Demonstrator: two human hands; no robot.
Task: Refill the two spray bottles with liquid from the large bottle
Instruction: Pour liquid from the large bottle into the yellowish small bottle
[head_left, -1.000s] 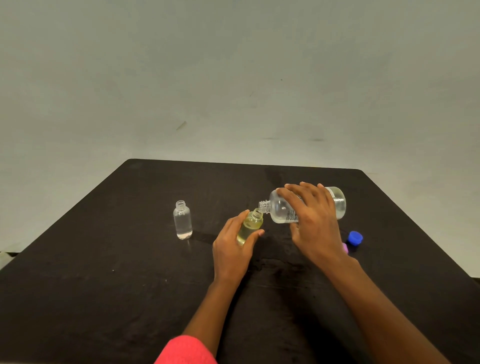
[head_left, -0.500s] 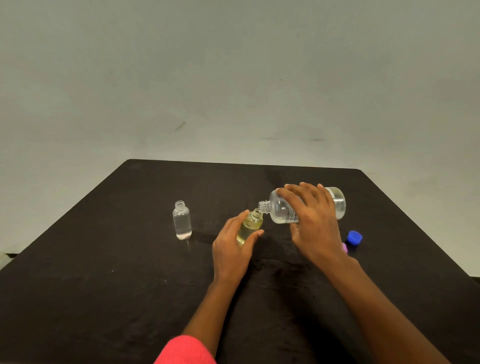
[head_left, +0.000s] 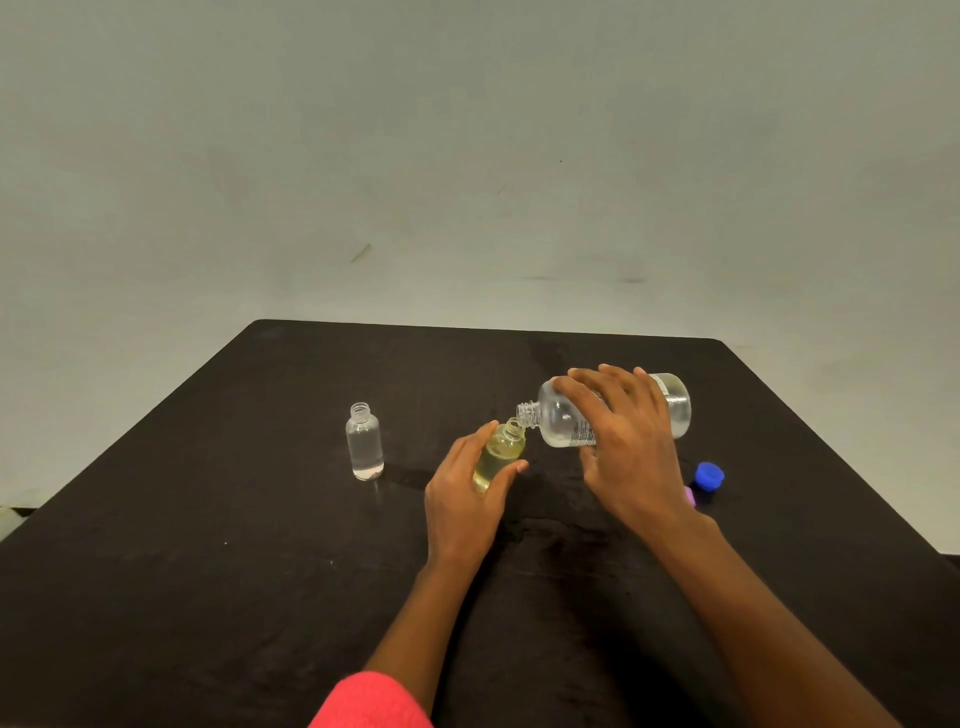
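My right hand grips the large clear bottle, tipped almost flat, its open neck pointing left and down over the mouth of a small yellowish bottle. That small bottle leans slightly right and my left hand holds it between thumb and fingers. A second small clear bottle stands upright and uncapped to the left, with a little liquid at its bottom. All are over the black table.
A blue cap and a pink piece lie on the table right of my right wrist. A pale wall rises behind the table's far edge.
None of the hands or bottles has visibly shifted; the large bottle stays tipped over the small yellowish one.
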